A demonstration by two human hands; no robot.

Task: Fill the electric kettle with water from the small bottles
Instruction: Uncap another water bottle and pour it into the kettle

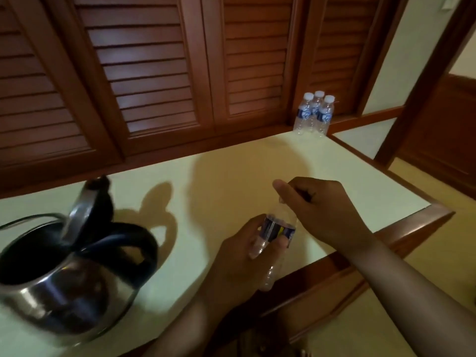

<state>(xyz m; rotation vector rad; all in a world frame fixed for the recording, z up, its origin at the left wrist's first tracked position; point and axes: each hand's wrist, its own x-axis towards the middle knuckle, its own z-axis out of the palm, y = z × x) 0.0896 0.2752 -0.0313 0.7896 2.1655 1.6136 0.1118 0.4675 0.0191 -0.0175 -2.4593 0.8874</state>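
Above the near edge of the tabletop (231, 171), the left hand (239, 253) wraps round the labelled middle of a small bottle (277, 228) while the right hand (319, 204) curls over its top, with the open-lidded electric kettle (64, 284) standing to the left and three more bottles (314, 114) at the far corner.

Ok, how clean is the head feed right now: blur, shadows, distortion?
Head view: motion blur smears the electric kettle and its raised lid; the kettle throws a hard shadow on the countertop; the wide lens tilts the louvred doors; the three far bottles look fairly sharp; the held bottle is dim.
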